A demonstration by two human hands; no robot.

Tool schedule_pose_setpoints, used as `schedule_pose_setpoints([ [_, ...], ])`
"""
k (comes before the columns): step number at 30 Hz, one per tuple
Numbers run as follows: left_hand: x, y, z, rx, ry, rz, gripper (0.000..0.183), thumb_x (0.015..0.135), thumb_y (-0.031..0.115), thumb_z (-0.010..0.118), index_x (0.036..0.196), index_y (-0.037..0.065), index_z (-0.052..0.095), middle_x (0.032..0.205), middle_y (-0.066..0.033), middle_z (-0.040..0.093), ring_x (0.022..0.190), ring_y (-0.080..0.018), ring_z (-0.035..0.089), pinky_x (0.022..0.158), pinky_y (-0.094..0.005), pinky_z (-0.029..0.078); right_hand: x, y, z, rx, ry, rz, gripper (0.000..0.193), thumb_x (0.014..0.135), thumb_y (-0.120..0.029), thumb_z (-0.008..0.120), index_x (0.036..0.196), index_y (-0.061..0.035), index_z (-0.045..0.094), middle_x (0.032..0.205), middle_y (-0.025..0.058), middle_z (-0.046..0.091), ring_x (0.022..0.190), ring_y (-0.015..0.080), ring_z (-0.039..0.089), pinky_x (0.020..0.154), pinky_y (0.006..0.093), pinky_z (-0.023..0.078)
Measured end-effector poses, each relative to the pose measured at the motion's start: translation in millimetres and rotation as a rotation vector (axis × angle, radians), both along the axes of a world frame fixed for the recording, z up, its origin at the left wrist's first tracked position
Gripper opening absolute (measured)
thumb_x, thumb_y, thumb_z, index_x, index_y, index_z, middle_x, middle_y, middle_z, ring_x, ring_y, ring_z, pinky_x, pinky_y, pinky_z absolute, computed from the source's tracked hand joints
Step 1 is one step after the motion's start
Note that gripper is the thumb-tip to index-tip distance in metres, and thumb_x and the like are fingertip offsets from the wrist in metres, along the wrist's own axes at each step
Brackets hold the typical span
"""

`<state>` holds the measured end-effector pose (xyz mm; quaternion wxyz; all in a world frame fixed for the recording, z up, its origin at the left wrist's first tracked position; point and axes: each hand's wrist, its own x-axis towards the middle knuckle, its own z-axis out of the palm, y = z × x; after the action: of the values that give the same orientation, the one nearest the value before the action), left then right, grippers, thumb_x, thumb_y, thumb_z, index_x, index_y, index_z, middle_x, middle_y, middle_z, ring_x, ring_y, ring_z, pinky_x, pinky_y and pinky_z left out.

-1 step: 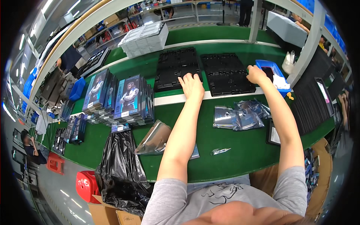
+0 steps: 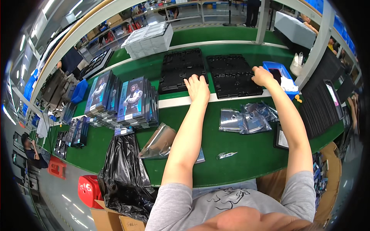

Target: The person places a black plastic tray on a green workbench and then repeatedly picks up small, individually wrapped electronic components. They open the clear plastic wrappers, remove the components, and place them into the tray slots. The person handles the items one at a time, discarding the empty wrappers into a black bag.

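Observation:
Two black moulded trays lie side by side on the green bench, a left tray (image 2: pixel 178 69) and a right tray (image 2: pixel 234 79). My left hand (image 2: pixel 198 89) rests at the near right corner of the left tray, fingers loosely spread and holding nothing visible. At the right edge of the right tray is my right hand (image 2: pixel 264 76), its fingers curled together; their tips are partly hidden, so what they pinch cannot be made out. A blue bin (image 2: pixel 280 68) stands just beyond that hand, holding a dark flat item and white paper.
Stacks of printed boxes (image 2: pixel 133 102) stand left of my left arm. Clear bags with flat items (image 2: pixel 246 119) lie between my forearms. A black plastic bag (image 2: pixel 125 165) hangs over the front edge. Black panels (image 2: pixel 318 111) are stacked at right, white trays (image 2: pixel 149 37) at the back.
My right hand has shifted very slightly left, against the edge of the right tray. My left hand stays almost in place.

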<state>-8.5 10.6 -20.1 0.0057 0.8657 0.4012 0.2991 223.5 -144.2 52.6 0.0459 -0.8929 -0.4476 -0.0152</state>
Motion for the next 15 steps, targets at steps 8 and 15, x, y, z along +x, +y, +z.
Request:
schedule_pose_setpoints([
  [8,-3,1,2,0.023,-0.005,-0.005,0.041,0.074,0.024,0.076,0.111,0.010,0.064,0.106,-0.0087,0.052,0.107,-0.0272,0.049,0.106,-0.0505,0.031,-115,-14,64,0.250,0.451,0.602,0.042,0.084,-0.020,0.066,0.121,-0.0025,0.058,0.104,0.0160,0.067,0.100,0.0276,0.064,0.090,0.0352,0.049],
  [15,2,3,0,0.031,-0.004,-0.036,0.043,0.074,0.027,0.076,0.113,0.012,0.065,0.107,-0.0083,0.052,0.108,-0.0275,0.048,0.104,-0.0494,0.031,-219,-82,110,0.674,1.045,1.532,0.030,0.087,-0.026,0.069,0.070,-0.0027,0.062,0.068,0.0074,0.063,0.063,0.0224,0.061,0.066,0.0357,0.050],
])
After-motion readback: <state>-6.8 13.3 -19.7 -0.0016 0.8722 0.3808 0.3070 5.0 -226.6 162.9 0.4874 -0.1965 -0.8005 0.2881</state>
